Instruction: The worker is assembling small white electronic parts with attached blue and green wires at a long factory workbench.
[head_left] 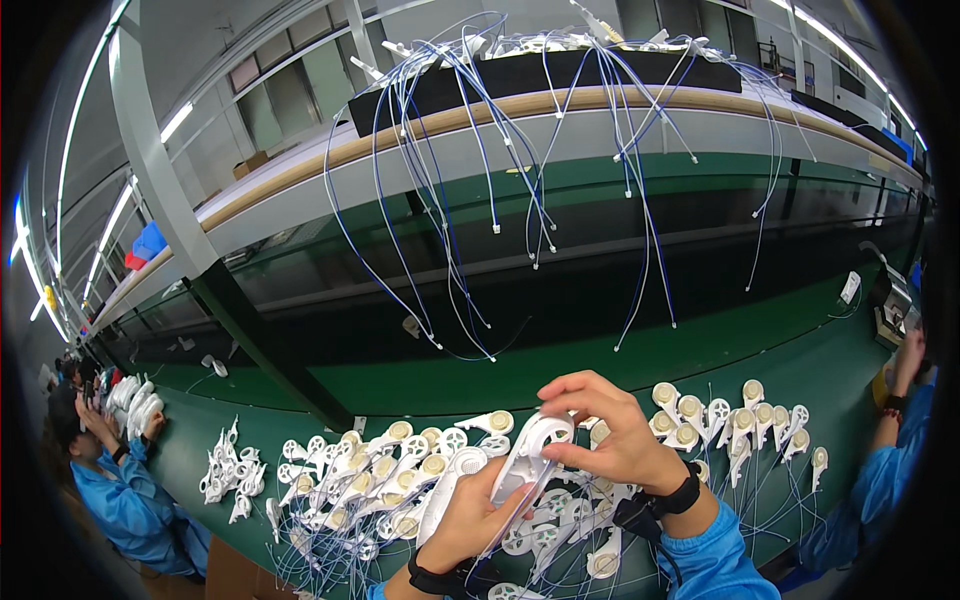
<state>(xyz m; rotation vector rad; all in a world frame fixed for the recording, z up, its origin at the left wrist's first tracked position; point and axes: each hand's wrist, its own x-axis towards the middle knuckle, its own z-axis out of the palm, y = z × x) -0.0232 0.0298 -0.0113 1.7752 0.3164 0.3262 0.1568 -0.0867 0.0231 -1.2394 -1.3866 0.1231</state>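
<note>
**Housing in two hands, round end up toward the far edge**

White housing is held above the worktop, between its centre and the near edge, clear of the surface. Left hand is clamped on the lower, narrower body, thumb on the inner side. Right hand is at the round end, thumb close against the rim and fingers arched over the top; cannot tell whether it pinches or only rests there.

Key relation: round end lies up and slightly right of the left grip, so the right hand is nearer to it. Long axis slants from the left palm up to the right; round end points toward the worktop's far edge, hollow side facing right.

A ribbed white shell is just beside the left hand; cannot tell whether held or lying. Small white parts with cream discs crowd the worktop behind.
</note>
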